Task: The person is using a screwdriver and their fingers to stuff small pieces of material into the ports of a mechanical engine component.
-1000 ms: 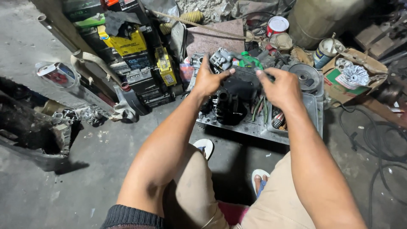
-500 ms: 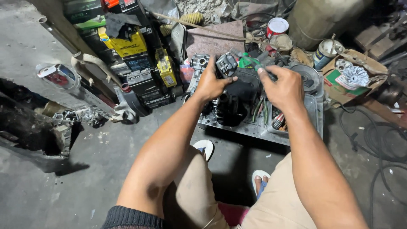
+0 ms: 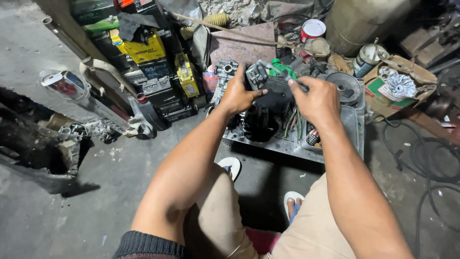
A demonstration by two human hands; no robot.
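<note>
Right hand (image 3: 320,98) is closed around a thin metal tool (image 3: 273,71), shaft angled up-left with its tip at the small grey metal part (image 3: 257,76). Left hand (image 3: 238,94) is wrapped on the near-left side of that part, thumb toward the dark engine block (image 3: 268,108) under it, steadying it. Grey part sits on top of the block, not lifted clear as far as I can tell; where the tool tip meets it is too small to read, so I can't say if it's on a fastener or prying. Block rests in a shallow metal tray (image 3: 352,127) with loose wires and small bits beside it. My read: mid-disassembly or fitting, part still seated on the block, nothing set aside from it that I can pin down. A second grey casting (image 3: 224,72) lies just left of the left hand. Further out: stacked black and yellow batteries (image 3: 143,52) to the left, a round pulley-like disc (image 3: 344,85) right of the tray, a red-and-white tin (image 3: 312,29) behind, a cardboard box (image 3: 383,91) holding a finned metal piece at far right. Concrete floor (image 3: 72,211), sandalled feet below.
</note>
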